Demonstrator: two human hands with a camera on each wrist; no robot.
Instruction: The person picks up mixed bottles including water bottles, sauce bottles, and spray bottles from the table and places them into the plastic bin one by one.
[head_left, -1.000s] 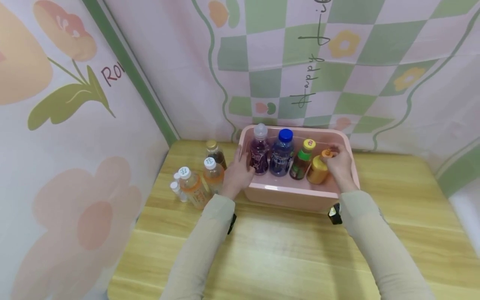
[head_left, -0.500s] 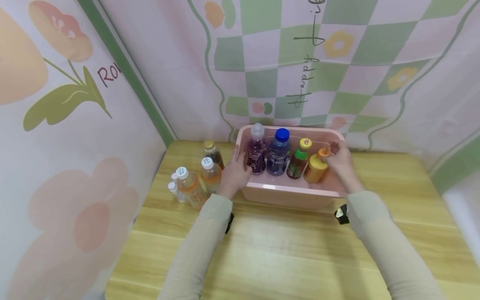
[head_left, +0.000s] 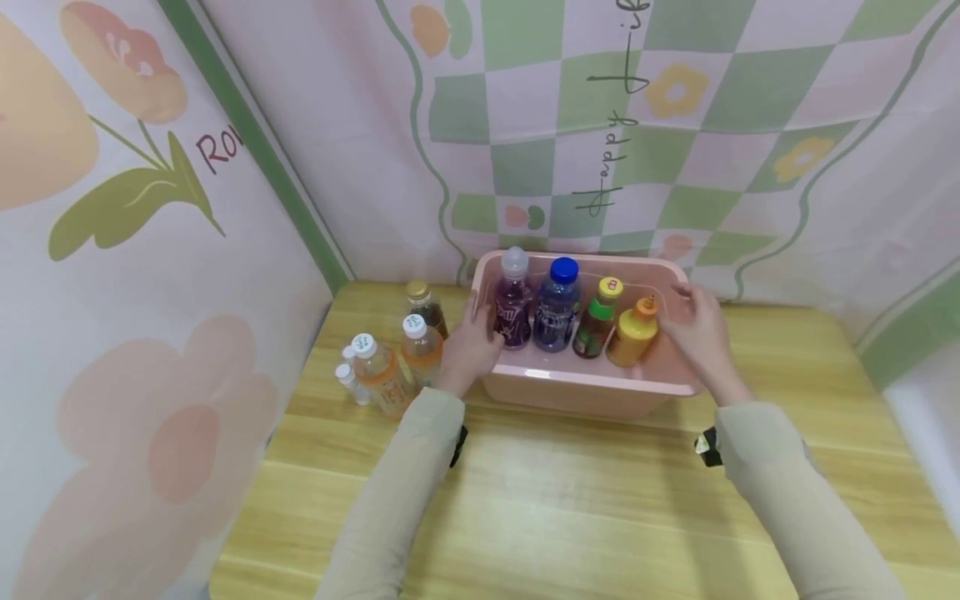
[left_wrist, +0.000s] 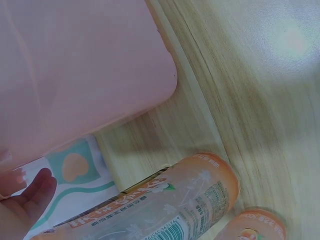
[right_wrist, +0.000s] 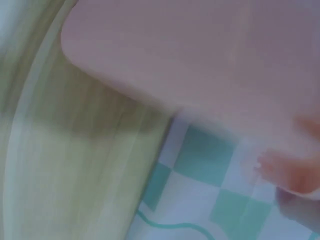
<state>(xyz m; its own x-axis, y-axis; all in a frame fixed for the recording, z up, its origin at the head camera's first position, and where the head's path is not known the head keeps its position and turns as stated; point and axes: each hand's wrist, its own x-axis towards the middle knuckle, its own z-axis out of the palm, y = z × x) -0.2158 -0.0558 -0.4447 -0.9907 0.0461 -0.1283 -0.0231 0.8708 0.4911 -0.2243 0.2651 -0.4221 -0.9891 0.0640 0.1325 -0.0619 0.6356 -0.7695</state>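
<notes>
pink tub (head_left: 577, 398) sits between left hand (head_left: 471, 348), touching one end, grip impossible to tell, and right hand (head_left: 701, 335), spread just beside a yellow bottle (head_left: 632, 338).

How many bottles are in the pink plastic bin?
4, left to right: clear-capped purple bottle, blue-capped blue bottle, yellow-capped dark bottle, orange-nozzled yellow squeeze bottle. None appears hidden.
</notes>
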